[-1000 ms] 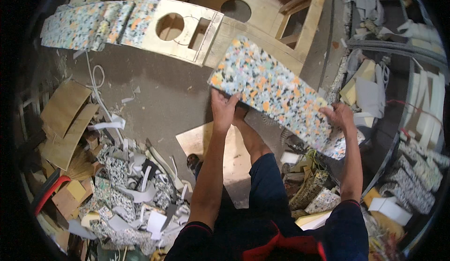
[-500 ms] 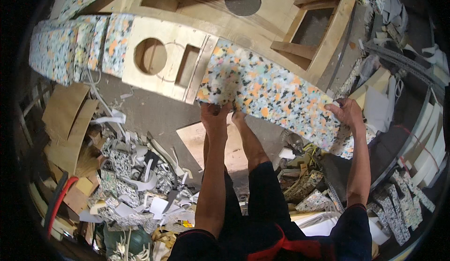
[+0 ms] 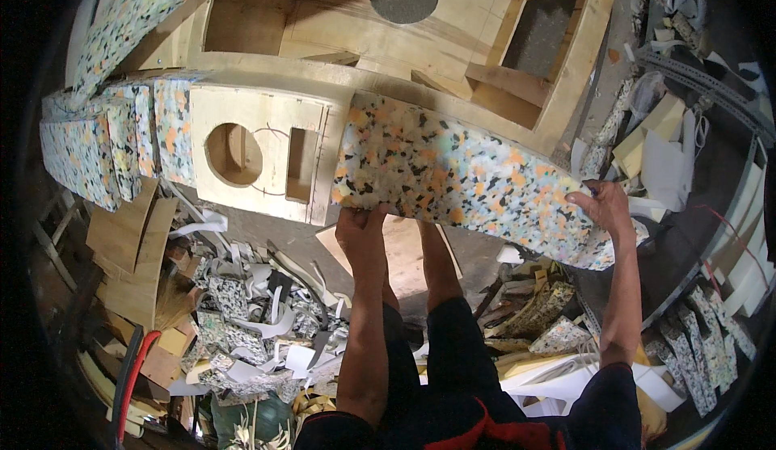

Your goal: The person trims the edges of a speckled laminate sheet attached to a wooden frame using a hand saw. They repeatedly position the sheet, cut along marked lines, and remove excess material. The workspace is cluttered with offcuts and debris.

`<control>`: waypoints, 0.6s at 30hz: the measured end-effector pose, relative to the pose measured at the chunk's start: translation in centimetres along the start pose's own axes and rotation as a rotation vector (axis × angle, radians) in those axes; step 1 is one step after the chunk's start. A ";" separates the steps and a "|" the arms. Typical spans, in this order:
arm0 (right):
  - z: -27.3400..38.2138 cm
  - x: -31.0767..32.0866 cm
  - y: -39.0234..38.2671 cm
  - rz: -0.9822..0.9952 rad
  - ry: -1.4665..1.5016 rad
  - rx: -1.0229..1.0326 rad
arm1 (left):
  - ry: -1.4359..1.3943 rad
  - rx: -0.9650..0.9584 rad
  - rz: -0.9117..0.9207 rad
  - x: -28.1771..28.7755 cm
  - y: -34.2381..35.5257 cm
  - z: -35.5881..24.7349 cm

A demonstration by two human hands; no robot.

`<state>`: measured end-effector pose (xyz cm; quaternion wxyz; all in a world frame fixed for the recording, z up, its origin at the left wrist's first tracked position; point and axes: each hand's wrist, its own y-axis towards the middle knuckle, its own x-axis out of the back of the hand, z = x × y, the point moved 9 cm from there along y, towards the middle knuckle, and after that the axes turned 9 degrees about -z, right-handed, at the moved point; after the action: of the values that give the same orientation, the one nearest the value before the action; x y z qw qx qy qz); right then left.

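A long slab of speckled foam (image 3: 461, 175), pale with orange, blue and black flecks, lies along the near side of a wooden frame. My left hand (image 3: 361, 228) grips its lower left edge, with the fingers partly hidden beneath. Near the slab's right end my right hand (image 3: 602, 208) is closed on its edge, the thumb on top. The slab's left end borders a plywood panel (image 3: 271, 147) with a round hole and a rectangular slot. Left of that panel, more speckled foam blocks (image 3: 77, 147) cover the frame.
The large wooden frame (image 3: 339, 82) spans the far side, with a round hole in its board. Heaps of foam offcuts (image 3: 259, 313) lie on the floor to the left. Plywood sheets (image 3: 133, 256) lean beside them. Foam strips (image 3: 695, 361) and pale scraps lie at the right.
The frame and panel sit lower and further left in view. The slab's right part has swung slightly up relative to its left end. Both hands keep their hold.
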<state>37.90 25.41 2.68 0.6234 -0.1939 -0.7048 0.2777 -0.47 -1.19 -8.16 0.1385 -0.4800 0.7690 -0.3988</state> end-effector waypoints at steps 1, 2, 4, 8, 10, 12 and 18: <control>0.3 0.2 0.2 -0.025 0.006 0.031 | 0.029 0.019 -0.010 0.1 0.0 0.0; 0.1 0.0 0.3 0.000 -0.039 0.026 | 0.057 0.037 -0.021 0.1 0.1 0.0; 0.4 -0.1 1.0 0.032 0.024 0.044 | 0.129 0.070 -0.042 0.2 0.1 0.1; 0.4 0.2 2.7 0.029 -0.015 0.096 | 0.207 0.142 -0.086 0.2 0.2 1.0; -0.2 0.4 3.5 -0.010 0.016 0.117 | 0.173 0.137 -0.110 0.1 0.3 1.5; -0.4 0.5 3.8 -0.084 0.051 0.185 | 0.142 0.103 -0.109 -0.2 0.5 1.7; -2.6 0.0 5.1 -0.193 0.163 0.236 | 0.564 0.106 0.027 -2.9 -1.9 0.8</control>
<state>40.09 29.75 -0.40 0.7208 -0.0725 -0.6296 0.2807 2.63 0.48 -7.74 -0.0504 -0.3321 0.7615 -0.5544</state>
